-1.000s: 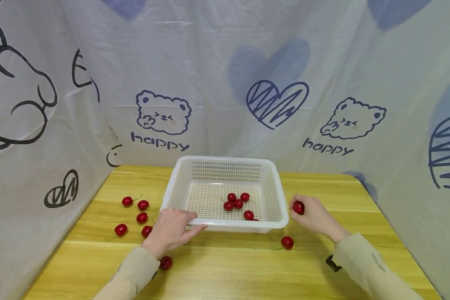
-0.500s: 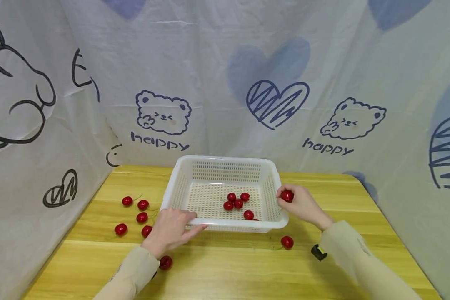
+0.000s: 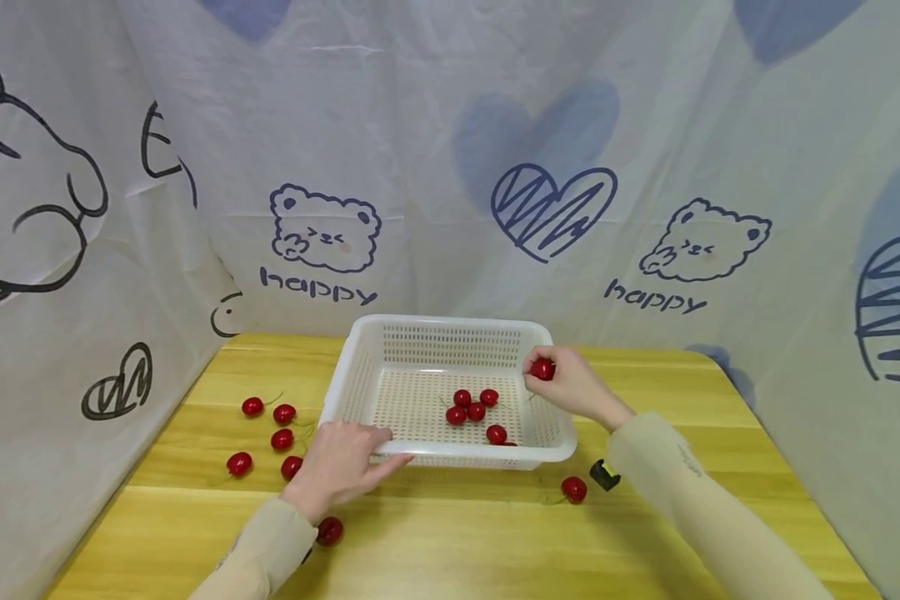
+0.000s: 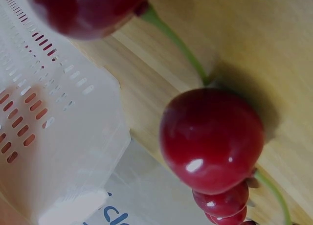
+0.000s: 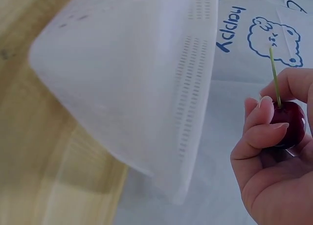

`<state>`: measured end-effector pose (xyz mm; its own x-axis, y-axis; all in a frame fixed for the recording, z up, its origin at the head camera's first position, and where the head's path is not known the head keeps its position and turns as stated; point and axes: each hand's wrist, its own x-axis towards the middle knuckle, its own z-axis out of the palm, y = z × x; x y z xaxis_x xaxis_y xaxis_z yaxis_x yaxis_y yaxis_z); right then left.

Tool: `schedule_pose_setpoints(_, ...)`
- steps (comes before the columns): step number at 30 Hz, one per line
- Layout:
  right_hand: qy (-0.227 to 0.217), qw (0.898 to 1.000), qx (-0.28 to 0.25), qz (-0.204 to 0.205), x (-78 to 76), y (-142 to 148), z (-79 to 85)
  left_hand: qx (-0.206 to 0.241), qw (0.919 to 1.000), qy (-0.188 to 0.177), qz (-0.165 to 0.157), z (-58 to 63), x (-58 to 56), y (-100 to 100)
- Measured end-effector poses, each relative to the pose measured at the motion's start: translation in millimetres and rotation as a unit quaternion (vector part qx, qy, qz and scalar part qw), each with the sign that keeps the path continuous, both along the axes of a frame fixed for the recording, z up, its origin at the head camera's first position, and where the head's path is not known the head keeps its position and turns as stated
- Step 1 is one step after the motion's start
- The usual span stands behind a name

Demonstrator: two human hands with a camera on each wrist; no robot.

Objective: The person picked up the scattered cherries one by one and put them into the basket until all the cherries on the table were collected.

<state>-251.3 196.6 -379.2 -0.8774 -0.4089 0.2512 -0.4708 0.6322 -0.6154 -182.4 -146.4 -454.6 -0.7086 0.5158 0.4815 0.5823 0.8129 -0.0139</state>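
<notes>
A white plastic basket [image 3: 465, 451] with slotted walls stands on the table. My left hand [image 3: 339, 465] grips its near left rim, fingers over the edge and thumb along the outside. My right hand [image 3: 579, 390] pinches a red cherry [image 3: 542, 369] above the basket's right side. In the right wrist view, that cherry [image 5: 292, 124] sits between thumb and fingers, its green stem pointing up. Several cherries [image 3: 462, 398] lie on the basket floor, one partly hidden behind the front rim. The left wrist view shows a large cherry [image 4: 212, 139] close by, beside the basket wall [image 4: 93, 122].
Several loose cherries [image 3: 282, 439] lie on the wooden table [image 3: 450, 550] left of the basket. Another cherry [image 3: 330, 531] is by the left wrist, and one more cherry [image 3: 573, 489] lies at front right. A printed curtain [image 3: 435, 167] hangs behind and along both sides.
My right hand has moved left and away from me with its cherry, from beside the basket to over its right rim and interior. My left hand has stayed on the rim.
</notes>
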Motion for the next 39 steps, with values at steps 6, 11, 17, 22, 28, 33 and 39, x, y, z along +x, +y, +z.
schedule_pose_setpoints(6,0.009,1.0,0.011,0.015,-9.2,-16.3,12.0,0.001,1.0,-0.007,0.0,0.5,2.1,-1.0)
schedule_pose_setpoints(11,0.001,0.999,0.043,0.027,-18.8,-30.9,17.3,0.002,1.0,-0.004,-0.001,-0.3,2.7,-1.7)
schedule_pose_setpoints(17,0.013,0.996,0.089,0.026,-31.7,-44.8,22.2,0.0,1.0,-0.008,-0.002,0.0,2.7,-0.8)
schedule_pose_setpoints(22,0.039,0.988,0.148,0.029,-41.4,-53.1,20.6,0.002,0.9999,-0.011,-0.002,2.0,1.7,-0.5)
schedule_pose_setpoints(28,0.016,0.979,0.198,0.041,-48.4,-56.7,12.0,-0.003,0.9998,-0.018,0.0,1.9,0.9,-0.6)
schedule_pose_setpoints(33,0.002,0.974,0.221,0.039,-52.5,-58.7,7.0,0.002,0.9998,-0.019,-0.002,2.7,0.3,-0.9)
schedule_pose_setpoints(39,-0.042,0.968,0.245,0.031,-57.2,-64.4,1.6,0.001,0.9999,-0.015,-0.003,1.9,0.0,-0.5)
